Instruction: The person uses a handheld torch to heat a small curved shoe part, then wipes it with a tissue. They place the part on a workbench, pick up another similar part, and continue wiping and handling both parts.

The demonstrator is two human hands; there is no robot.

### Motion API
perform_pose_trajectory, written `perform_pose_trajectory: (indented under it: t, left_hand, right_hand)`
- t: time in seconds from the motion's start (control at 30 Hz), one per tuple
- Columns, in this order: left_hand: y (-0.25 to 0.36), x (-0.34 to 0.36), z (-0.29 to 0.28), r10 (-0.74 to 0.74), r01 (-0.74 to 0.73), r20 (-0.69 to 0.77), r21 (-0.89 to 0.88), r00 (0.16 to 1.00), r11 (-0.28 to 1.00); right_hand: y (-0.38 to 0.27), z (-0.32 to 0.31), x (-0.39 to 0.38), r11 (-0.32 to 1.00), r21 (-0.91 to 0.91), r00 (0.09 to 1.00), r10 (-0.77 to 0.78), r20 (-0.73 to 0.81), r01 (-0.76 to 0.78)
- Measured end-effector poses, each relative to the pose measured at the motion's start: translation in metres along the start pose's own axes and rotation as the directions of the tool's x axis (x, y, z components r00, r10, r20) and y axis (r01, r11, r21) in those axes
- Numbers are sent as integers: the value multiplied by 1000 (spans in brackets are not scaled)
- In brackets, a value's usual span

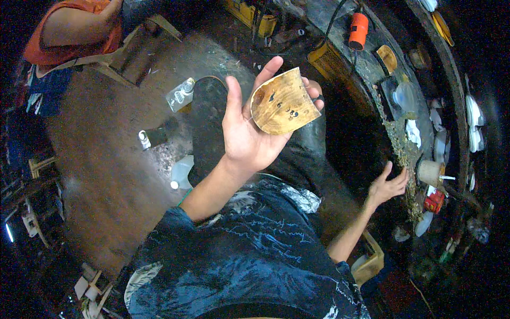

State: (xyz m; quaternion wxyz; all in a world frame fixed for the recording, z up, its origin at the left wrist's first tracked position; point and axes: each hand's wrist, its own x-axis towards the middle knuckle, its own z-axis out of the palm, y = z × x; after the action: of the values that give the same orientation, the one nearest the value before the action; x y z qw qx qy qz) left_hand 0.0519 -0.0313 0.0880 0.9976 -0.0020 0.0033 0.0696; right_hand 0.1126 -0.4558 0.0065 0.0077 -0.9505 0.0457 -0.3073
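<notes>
Left hand (249, 127) raised, palm up, fingers spread wide and cupped under a curved wooden piece (282, 106). The piece is tan, shaped like a half-round with one straight edge, dark specks and a knot-like stain near the thumb side. It rests on the fingertips and upper palm, thumb standing free to the side; more a cradle than a clamp.

Right hand (388, 186) reaches out low toward the workbench (372, 69), fingers splayed open, holding nothing. Just beyond its fingertips: a strip of sawdust and shavings (406, 159) along the bench edge and a small pale cup (430, 171). A red object (434, 201) sits just past the cup.

Further along the bench from the held piece: an orange power tool (358, 29) with a black cord, and another wooden blank (387, 57) of similar shape.

Judgement on handling: the piece looks thin, rigid and light, dry wood, not slippery. The curve means it rocks on a flat palm; a pinch across the straight edge, thumb on the hollow face and fingers behind, would hold it surer. Thin rim could chip if dropped.

Below the raised hand, plastic bottles (181, 171) on the floor. Another person in an orange top (58, 50) stands far off to the left.
</notes>
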Motion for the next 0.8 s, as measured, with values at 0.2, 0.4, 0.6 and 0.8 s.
perform_pose_trajectory:
  t: [0.2,0.4,0.6,0.8]
  left_hand:
    - [3,1,7,-6,6,23,11,1000,1000]
    - [5,0,12,35,-30,-62,73,998,997]
    - [3,-3,16,100,-58,-124,304,987,951]
    - [6,-15,17,161,-66,-179,442,971,895]
  right_hand:
    - [10,3,4,998,-56,999,-28,27,29]
    - [-102,-66,32,846,460,959,189,213,-269]
    - [-258,-125,17,126,990,806,-591,20,68]
    - [-315,-130,17,264,792,648,-733,-207,551]
